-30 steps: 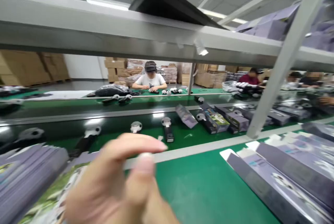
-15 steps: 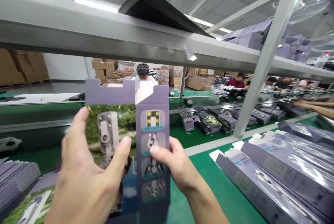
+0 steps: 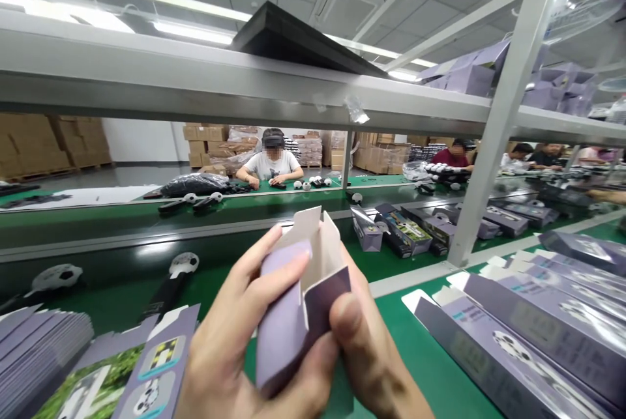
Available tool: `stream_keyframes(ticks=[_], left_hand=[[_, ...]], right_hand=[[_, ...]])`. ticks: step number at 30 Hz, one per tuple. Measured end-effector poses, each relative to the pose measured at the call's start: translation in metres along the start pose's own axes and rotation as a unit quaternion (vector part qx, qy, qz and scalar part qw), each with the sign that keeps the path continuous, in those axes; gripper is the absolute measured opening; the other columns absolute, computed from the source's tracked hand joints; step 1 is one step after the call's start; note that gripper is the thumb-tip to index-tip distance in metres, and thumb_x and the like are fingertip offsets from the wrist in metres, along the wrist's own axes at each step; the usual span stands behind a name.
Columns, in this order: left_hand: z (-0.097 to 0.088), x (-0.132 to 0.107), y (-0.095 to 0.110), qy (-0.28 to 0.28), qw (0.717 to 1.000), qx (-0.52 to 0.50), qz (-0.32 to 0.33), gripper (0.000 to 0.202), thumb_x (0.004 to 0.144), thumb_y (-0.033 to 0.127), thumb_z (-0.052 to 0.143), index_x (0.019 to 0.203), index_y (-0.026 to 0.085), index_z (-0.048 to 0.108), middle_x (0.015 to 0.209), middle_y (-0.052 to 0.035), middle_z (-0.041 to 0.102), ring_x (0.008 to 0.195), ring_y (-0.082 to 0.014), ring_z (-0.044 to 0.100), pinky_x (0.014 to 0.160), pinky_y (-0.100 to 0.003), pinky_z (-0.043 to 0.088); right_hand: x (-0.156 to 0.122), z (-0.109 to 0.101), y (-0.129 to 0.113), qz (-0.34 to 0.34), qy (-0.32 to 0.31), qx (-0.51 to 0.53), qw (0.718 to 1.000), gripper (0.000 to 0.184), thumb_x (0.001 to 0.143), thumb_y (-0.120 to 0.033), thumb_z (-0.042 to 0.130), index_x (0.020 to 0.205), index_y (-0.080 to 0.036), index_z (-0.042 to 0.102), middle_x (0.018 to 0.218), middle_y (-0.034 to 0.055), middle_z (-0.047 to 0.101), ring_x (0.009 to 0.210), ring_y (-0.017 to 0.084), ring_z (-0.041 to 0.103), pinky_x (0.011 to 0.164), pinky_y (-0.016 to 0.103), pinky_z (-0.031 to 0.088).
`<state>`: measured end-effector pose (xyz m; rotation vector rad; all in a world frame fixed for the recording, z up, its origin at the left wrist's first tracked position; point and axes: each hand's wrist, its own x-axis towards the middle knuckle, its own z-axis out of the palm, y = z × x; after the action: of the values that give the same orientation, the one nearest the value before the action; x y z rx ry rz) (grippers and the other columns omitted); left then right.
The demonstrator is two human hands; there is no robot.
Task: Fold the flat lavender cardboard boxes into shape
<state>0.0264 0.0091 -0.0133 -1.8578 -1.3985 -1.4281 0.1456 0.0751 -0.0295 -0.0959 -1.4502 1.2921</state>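
Observation:
A purple cardboard box is held up in front of me, its end open toward the camera and its white inside and raised flaps showing. My left hand wraps the box from the left, with a finger over its top edge and the thumb low on the near side. On the right side my right hand grips it, thumb pressed near the dark front flap. Just left of my left hand lies a flat, unfolded printed box with football pictures.
A stack of flat boxes stands at lower left. Formed boxes lie in rows at right. Football-headed items and more boxes sit on the green belt. A metal shelf crosses overhead; a person sits opposite.
The printed box has turned from showing its picture panels to showing its open end, and it sits lower. Both hands have closed around it; the left fingers were more spread before.

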Motion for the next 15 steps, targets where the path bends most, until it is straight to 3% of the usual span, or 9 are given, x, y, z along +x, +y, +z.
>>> stream_keyframes(ticks=[2,4,7,9,10,12,15], left_hand=[[-0.001,0.000,-0.004,-0.007,1.000,0.008,0.016,0.029,0.094,0.061,0.054,0.107,0.037,0.062,0.146,0.0097,0.048,0.125,-0.0142,0.058,0.096,-0.016,0.054],[-0.003,0.000,-0.010,-0.009,0.999,-0.001,0.033,0.031,0.096,0.061,0.052,0.109,0.034,0.060,0.148,0.0069,0.046,0.128,-0.0140,0.056,0.099,-0.016,0.052],[-0.004,0.003,-0.018,-0.019,0.993,-0.049,0.102,0.047,0.098,0.055,0.054,0.140,0.034,0.047,0.148,0.0008,0.045,0.134,-0.0161,0.049,0.110,-0.020,0.046],[-0.006,0.005,-0.020,-0.025,0.987,-0.058,0.146,0.048,0.099,0.052,0.056,0.143,0.034,0.046,0.139,0.0004,0.050,0.130,-0.0154,0.050,0.111,-0.020,0.044],[-0.007,0.005,-0.020,-0.023,0.986,-0.055,0.157,0.039,0.100,0.049,0.056,0.135,0.034,0.053,0.132,0.0009,0.053,0.126,-0.0147,0.050,0.110,-0.020,0.043],[-0.011,0.006,-0.021,-0.013,0.985,-0.045,0.165,0.019,0.099,0.042,0.058,0.114,0.031,0.062,0.118,0.0016,0.058,0.120,-0.0141,0.052,0.110,-0.021,0.041],[-0.016,0.004,-0.024,-0.007,0.990,-0.059,0.131,0.018,0.095,0.044,0.064,0.103,0.029,0.060,0.115,0.0017,0.061,0.117,-0.0145,0.057,0.106,-0.021,0.046]], right_hand=[[-0.001,0.000,-0.006,0.028,-0.055,0.094,0.994,0.095,0.076,-0.072,0.073,0.153,-0.030,0.037,0.142,0.0071,0.056,0.131,0.029,0.055,0.109,0.038,0.049],[-0.004,0.005,-0.014,0.039,-0.074,0.131,0.988,0.087,0.077,-0.067,0.075,0.149,-0.030,0.043,0.133,0.0065,0.062,0.122,0.028,0.061,0.102,0.036,0.053],[-0.012,0.015,-0.020,0.095,0.010,0.054,0.994,0.069,0.085,-0.070,0.064,0.142,-0.033,0.050,0.140,0.0035,0.057,0.127,0.026,0.057,0.103,0.034,0.052],[-0.017,0.018,-0.017,0.134,0.079,-0.014,0.988,0.060,0.091,-0.074,0.050,0.139,-0.037,0.053,0.144,0.0005,0.053,0.132,0.025,0.052,0.107,0.035,0.048],[-0.017,0.018,-0.013,0.123,0.098,-0.034,0.987,0.060,0.093,-0.075,0.044,0.140,-0.039,0.051,0.144,0.0003,0.053,0.133,0.025,0.050,0.110,0.036,0.047],[-0.016,0.014,-0.003,0.015,0.089,-0.052,0.995,0.064,0.092,-0.075,0.045,0.145,-0.040,0.044,0.145,0.0017,0.051,0.136,0.025,0.048,0.113,0.039,0.044],[-0.010,0.003,0.014,-0.168,-0.015,-0.106,0.980,0.068,0.086,-0.070,0.063,0.145,-0.043,0.046,0.155,0.0012,0.037,0.144,0.029,0.037,0.119,0.044,0.036]])
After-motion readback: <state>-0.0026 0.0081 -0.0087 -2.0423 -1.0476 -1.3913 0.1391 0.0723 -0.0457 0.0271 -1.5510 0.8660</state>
